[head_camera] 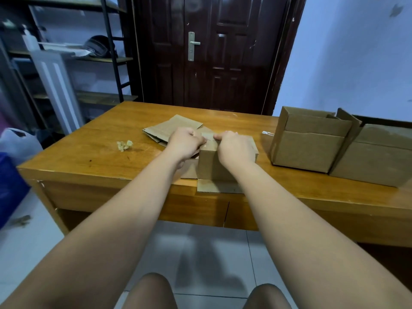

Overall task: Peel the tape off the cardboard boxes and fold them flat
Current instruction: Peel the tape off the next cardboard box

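Head view: box (209, 163) upright at bench (89, 152) near edge, top seam up, lower flaps splayed flat. Arms outstretched; left hand (185, 141), right hand (234, 148) knuckles up, both pinching top seam.

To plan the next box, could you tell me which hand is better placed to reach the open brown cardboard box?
Probably the right hand: the open brown cardboard box sits to its right; the left hand is farther off.
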Available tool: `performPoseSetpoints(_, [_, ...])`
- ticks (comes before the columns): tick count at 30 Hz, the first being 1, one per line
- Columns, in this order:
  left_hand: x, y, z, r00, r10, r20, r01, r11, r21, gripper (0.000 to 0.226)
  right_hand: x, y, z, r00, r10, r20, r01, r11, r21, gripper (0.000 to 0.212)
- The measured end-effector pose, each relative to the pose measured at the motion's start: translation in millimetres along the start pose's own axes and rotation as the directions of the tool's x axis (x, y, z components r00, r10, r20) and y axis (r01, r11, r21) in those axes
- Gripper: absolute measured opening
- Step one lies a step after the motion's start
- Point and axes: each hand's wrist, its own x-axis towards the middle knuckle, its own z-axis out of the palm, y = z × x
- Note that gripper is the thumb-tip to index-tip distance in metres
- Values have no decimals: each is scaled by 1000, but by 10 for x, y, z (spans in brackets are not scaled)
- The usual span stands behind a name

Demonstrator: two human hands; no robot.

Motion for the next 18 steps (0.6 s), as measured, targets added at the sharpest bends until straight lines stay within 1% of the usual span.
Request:
performPoseSetpoints(1, [-10, -35, -29, 999, -39, 17, 41, 989, -142, 33, 5, 8, 22, 1000, 2, -10, -2, 1000, -1, 49])
performPoseSetpoints(3, [-29, -96, -82, 992, -118, 47, 127, 911, -392, 30, 6, 25, 67, 999, -15, -41, 14, 1000, -12, 50])
performPoseSetpoints(5, [-25, -164, -126, 980, -189, 69, 196, 826, -528, 24, 11, 44, 86, 997, -26, -71, 25, 1000, -14, 51])
performPoseSetpoints(7, [-17, -264, -118, 969, -220, 113, 245, 790, -562, 18, 16, 57, 90, 996, -29, -84, 27, 1000, -15, 51])
performPoseSetpoints(9, [-4, -377, -67, 967, -220, 127, 254, 802, -540, 11, 14, 64, 89, 997, -30, -78, 29, 999, -14, 52])
performPoseSetpoints(10, [-6, -415, -42, 971, -217, 104, 239, 821, -519, 10, 19, 69, 95, 996, -32, -79, 31, 999, -16, 53])
performPoseSetpoints(13, [-52, -470, 11, 980, -197, 24, 184, 857, -481, 16, 41, 90, 121, 995, -23, -95, 21, 999, -25, 52])
performPoseSetpoints(14, [-75, -475, 24, 984, -173, 39, 170, 857, -486, 16, 52, 98, 134, 995, -19, -100, 17, 1000, -22, 51])
performPoseSetpoints(16, [-122, -437, 33, 985, -111, 131, 161, 860, -484, 27, 60, 102, 153, 993, -19, -121, 16, 1000, -21, 51])
performPoseSetpoints(17, [-137, -405, 37, 980, -97, 174, 170, 865, -472, 32, 59, 100, 158, 991, -20, -129, 17, 1000, -24, 50])
performPoseSetpoints(18, [-145, -371, 40, 974, -104, 199, 186, 871, -454, 33, 60, 99, 161, 991, -21, -134, 18, 1000, -25, 50])
